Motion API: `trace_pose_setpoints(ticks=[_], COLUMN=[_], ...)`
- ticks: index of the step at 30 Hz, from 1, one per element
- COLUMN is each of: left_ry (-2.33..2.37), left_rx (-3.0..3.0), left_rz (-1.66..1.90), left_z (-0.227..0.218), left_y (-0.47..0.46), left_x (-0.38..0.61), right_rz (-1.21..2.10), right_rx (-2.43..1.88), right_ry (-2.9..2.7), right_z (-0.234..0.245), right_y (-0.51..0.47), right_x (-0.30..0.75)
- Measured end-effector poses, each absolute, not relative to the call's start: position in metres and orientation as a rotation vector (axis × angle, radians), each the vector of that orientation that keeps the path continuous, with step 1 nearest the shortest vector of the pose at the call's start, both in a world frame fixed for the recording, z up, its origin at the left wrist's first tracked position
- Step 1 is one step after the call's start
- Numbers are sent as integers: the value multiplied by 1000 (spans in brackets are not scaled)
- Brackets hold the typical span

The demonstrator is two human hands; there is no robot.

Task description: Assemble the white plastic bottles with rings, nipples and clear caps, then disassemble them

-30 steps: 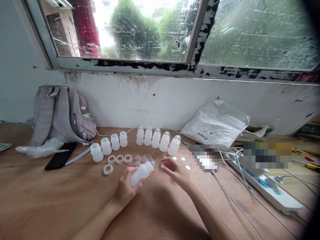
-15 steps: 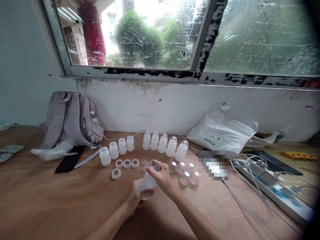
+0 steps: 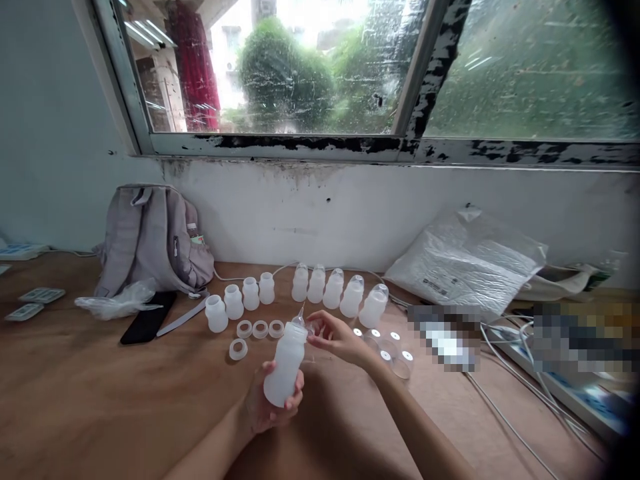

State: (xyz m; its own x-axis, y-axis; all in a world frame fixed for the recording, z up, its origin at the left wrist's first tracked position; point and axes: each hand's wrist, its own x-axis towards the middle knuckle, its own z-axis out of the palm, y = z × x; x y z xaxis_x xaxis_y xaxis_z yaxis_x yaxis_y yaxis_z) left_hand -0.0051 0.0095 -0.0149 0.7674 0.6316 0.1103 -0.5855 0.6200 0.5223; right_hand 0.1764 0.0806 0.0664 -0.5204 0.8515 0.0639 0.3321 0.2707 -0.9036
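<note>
My left hand (image 3: 267,407) grips a white translucent bottle (image 3: 286,360) upright above the wooden table (image 3: 100,393), a thin nozzle pointing up from its top. My right hand (image 3: 335,337) pinches at the bottle's neck with thumb and fingertips. Behind stand several open bottles (image 3: 239,301) in a row on the left and several capped bottles (image 3: 340,293) on the right. White rings (image 3: 260,329) lie before the open bottles. Clear caps (image 3: 390,347) lie right of my right hand.
A grey backpack (image 3: 150,240) leans on the wall at the left, with a crumpled clear bag (image 3: 117,303) and a black phone (image 3: 147,317) beside it. A white plastic bag (image 3: 465,263) lies at the right. Cables (image 3: 520,407) and a power strip (image 3: 585,393) run along the right side.
The bottle has gone from tilted to upright in my left hand and now carries a nozzle on top. My right hand moved from the table to the bottle's neck.
</note>
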Motion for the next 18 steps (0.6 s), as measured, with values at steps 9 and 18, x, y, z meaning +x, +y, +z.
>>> trace_pose_setpoints(ticks=[9,18], left_ry=[468,517], left_rx=[749,879], left_rz=[752,706], left_z=[-11,-9], left_y=[12,9], left_x=[-9,-6], right_rz=[1357,1413], right_rx=[-944,-1009], right_ry=[-1776,-1816], right_z=[94,88], right_y=[67,73], right_x=[177,183])
